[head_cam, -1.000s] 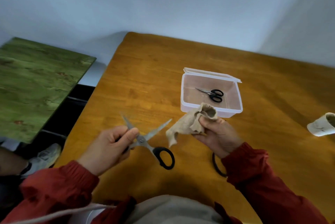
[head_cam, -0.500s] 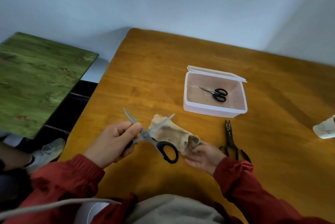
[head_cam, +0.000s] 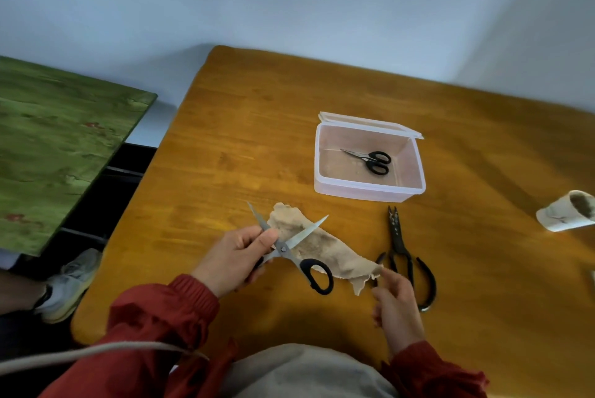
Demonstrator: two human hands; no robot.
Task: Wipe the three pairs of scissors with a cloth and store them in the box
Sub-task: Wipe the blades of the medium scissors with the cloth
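Holding open scissors (head_cam: 283,249) in left grip (head_cam: 235,260), cloth (head_cam: 335,252) beneath, right grip (head_cam: 397,304) beside

Small black-handled scissors (head_cam: 370,160) lie closed inside the clear plastic box (head_cam: 368,188). Near its front wall, grey-bladed scissors (head_cam: 283,249) are held open over a stained beige cloth (head_cam: 331,252), with dark metal shears (head_cam: 399,243) alongside.

**Soft, Cool Light; Edges Bowed by the Lens**

The scene is being lit evenly by soft, cool, diffuse light. A broad, faint shadow is being cast on the table (head_cam: 244,146) nearest the viewer. A pale sheen is being caught by the grey-bladed scissors (head_cam: 283,249). The right hand (head_cam: 397,307) is being smeared slightly by motion. Straight edges are being bent by the wide lens toward the borders, where detail is being softened.
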